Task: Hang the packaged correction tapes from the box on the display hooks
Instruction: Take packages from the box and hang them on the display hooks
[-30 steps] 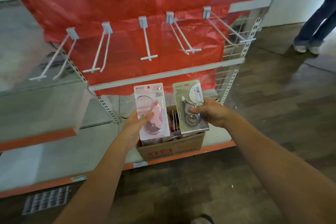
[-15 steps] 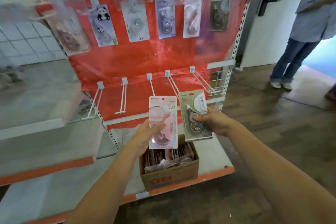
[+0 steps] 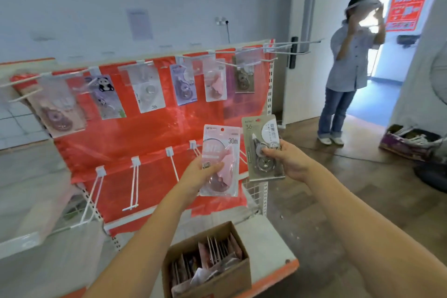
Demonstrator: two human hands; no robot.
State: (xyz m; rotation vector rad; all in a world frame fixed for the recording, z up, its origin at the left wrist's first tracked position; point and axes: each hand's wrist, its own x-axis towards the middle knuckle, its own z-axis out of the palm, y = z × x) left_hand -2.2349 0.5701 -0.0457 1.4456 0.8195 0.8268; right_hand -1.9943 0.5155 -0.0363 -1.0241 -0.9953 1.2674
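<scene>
Pink pack [image 3: 220,161], marked 30m, sits in my left hand [image 3: 202,172]: thumb across its front, fingers behind, held upright before the red backing [image 3: 145,138]. My right hand [image 3: 289,161] pinches a grey pack [image 3: 262,146], marked 36, just beside the pink one, not touching it. Both packs are level with the lower hooks [image 3: 135,184], which carry nothing. Upper hooks [image 3: 217,61] hold six packs in a row, among them a panda pack [image 3: 106,97]. Cardboard box [image 3: 208,266] stands on the shelf [image 3: 273,247] below my arms, open, with more packs on edge inside. A person [image 3: 350,68] stands at the doorway to the right, hands raised to the head.
</scene>
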